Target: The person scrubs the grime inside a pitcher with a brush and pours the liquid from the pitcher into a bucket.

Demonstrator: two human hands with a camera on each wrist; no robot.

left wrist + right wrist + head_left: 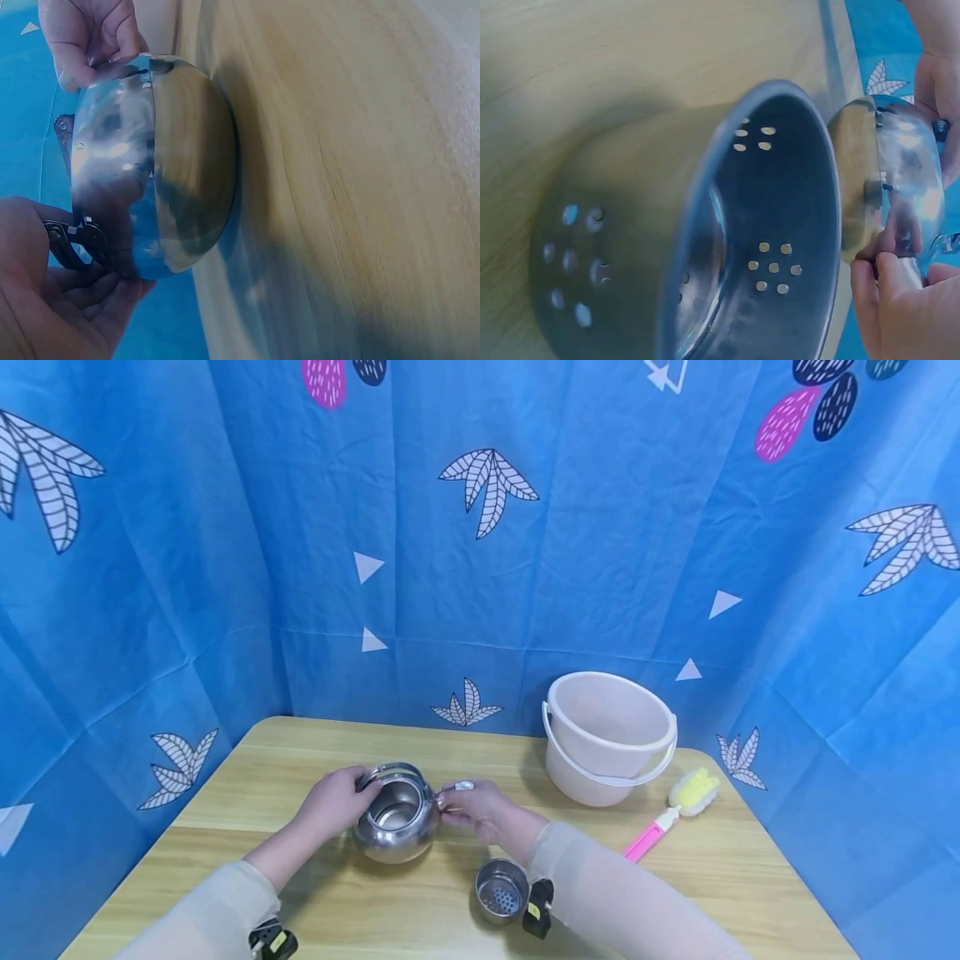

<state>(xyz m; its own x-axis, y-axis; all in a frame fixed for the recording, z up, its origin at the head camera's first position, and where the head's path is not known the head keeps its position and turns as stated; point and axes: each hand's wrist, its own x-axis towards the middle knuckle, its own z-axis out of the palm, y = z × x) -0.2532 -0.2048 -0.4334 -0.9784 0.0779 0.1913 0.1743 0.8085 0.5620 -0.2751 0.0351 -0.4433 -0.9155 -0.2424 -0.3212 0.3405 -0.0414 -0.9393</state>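
Note:
A round stainless steel teapot (395, 843), its lid off and its mouth facing up, is between both hands close over the wooden table. My left hand (335, 803) grips its left side, with the thumb by the rim and handle mount and the fingers under the side of the body. On the right, my right hand (483, 810) pinches the short spout (907, 271) between thumb and fingers. A perforated metal strainer cup (501, 893) stands upright on the table below the right forearm; it looms large in the right wrist view.
At the back right stands a white bucket (611, 760) with its handle hanging at the front. Beside it lies a pink-handled brush (647, 842) with a yellow and white sponge head (693, 791). Blue patterned curtain (465, 593) encloses the wooden table (315, 739) at the back and sides.

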